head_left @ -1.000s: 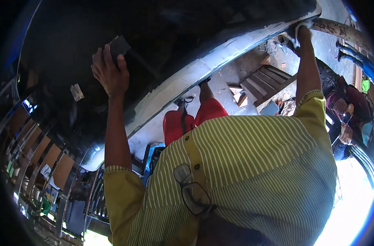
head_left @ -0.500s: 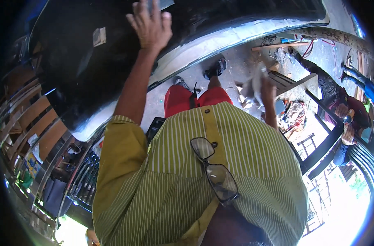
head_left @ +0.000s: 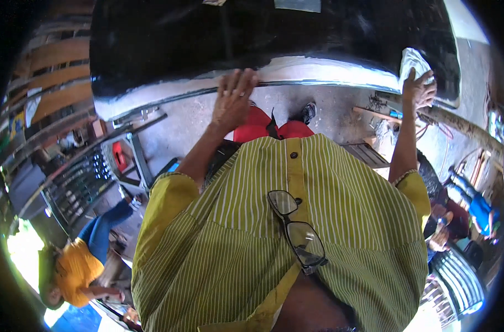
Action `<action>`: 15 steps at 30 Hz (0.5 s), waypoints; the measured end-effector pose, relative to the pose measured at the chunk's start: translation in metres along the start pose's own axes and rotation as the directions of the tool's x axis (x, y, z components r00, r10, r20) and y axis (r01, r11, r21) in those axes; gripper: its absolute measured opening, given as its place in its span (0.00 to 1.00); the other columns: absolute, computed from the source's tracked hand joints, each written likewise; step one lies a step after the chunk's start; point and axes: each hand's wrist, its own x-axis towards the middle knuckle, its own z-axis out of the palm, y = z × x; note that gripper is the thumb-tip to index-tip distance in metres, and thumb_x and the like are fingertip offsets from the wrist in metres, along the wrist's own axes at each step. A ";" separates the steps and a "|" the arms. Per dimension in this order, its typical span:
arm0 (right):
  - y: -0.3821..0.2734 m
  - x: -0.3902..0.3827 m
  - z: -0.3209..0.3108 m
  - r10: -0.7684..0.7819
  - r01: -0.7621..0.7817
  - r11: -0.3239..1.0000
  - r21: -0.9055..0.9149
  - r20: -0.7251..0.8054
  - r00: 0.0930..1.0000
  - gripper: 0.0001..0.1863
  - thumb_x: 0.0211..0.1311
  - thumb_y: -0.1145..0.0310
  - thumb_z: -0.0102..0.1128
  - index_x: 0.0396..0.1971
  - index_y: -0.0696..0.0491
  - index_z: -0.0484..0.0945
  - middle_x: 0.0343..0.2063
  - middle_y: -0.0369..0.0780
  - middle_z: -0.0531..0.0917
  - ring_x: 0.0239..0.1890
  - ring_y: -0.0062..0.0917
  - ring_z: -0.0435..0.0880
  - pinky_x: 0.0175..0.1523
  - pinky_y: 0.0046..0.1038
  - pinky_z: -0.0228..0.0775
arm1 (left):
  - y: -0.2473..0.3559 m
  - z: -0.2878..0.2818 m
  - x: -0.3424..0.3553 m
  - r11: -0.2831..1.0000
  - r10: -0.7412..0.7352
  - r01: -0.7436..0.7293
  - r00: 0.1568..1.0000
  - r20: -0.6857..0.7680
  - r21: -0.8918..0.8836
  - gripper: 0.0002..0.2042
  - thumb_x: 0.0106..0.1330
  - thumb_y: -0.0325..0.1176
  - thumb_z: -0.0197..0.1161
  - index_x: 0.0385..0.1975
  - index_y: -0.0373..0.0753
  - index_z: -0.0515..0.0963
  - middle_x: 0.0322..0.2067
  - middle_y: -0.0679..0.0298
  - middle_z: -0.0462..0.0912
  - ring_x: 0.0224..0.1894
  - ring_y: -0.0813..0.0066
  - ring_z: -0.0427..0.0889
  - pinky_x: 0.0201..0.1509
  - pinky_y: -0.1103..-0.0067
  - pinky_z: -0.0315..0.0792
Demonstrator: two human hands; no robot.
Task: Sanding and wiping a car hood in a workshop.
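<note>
Left hand (head_left: 233, 106) reaching over pale edge (head_left: 329, 72) of black panel (head_left: 340, 41), fingers extended, slightly spread, contact unclear. Right hand (head_left: 418, 92) holding white cloth (head_left: 411, 61) at panel's right end. Grey sheet (head_left: 298, 5) lying on panel.

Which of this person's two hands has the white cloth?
The right hand, holding the white cloth; the left hand, by the panel's pale edge, shows none.

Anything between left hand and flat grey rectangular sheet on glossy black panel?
Nothing visible stands between the left hand and the flat grey rectangular sheet, only the glossy black panel and its whitish border. The crumpled white cloth, at the right hand, is well aside.
</note>
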 end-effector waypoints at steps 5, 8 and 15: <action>-0.044 -0.105 0.008 -0.339 0.272 0.919 0.285 0.221 0.914 0.31 0.58 0.45 0.35 0.55 0.50 0.57 0.56 0.50 0.56 0.59 0.45 0.50 0.57 0.47 0.45 | -0.055 -0.004 -0.067 0.927 -0.356 0.364 0.930 -0.089 0.095 0.34 0.49 0.30 0.54 0.59 0.44 0.49 0.61 0.61 0.46 0.63 0.60 0.44 0.60 0.55 0.41; -0.069 -0.147 -0.012 -0.286 0.174 0.910 0.375 0.268 0.920 0.34 0.58 0.44 0.31 0.58 0.53 0.52 0.59 0.48 0.50 0.62 0.43 0.43 0.60 0.47 0.39 | -0.085 -0.008 -0.094 0.854 -0.511 0.520 0.849 -0.134 0.037 0.33 0.52 0.30 0.53 0.60 0.45 0.48 0.61 0.61 0.45 0.63 0.60 0.43 0.60 0.52 0.39; -0.173 -0.209 -0.087 -0.528 0.467 0.849 0.249 0.458 0.715 0.38 0.55 0.45 0.38 0.60 0.52 0.41 0.62 0.42 0.40 0.64 0.35 0.35 0.62 0.47 0.25 | -0.129 -0.016 -0.118 0.854 -0.486 0.517 0.830 -0.275 0.051 0.34 0.52 0.30 0.54 0.60 0.46 0.47 0.61 0.62 0.47 0.63 0.59 0.44 0.60 0.53 0.38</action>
